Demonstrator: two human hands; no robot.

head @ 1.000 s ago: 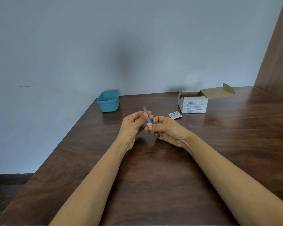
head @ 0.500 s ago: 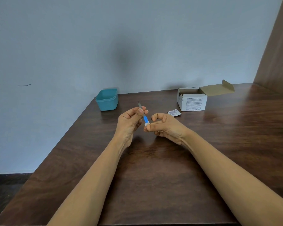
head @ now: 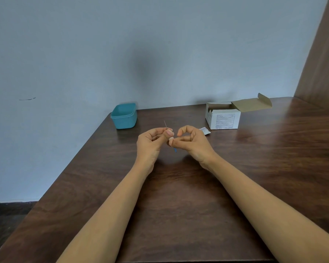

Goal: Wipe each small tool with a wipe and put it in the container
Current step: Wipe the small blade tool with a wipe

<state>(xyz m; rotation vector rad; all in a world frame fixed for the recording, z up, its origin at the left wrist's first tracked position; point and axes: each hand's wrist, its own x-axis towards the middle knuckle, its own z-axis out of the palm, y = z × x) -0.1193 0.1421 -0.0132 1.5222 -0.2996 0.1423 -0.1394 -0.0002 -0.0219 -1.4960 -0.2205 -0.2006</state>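
The left hand [head: 152, 141] has a tight grip on the small tool [head: 175, 149], pinching it near its thin metal end, above the bench [head: 179, 205]. The right hand [head: 192, 143] pinches the wipe [head: 171, 138] around the tool's middle. The wipe should probably slide slowly down to the blue end while the left pinch holds firm.

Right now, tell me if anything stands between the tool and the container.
Nothing visible does. The left hand holds the tool, the right hand pinches a wipe on it, and only bare table lies between them and the container at the back left.
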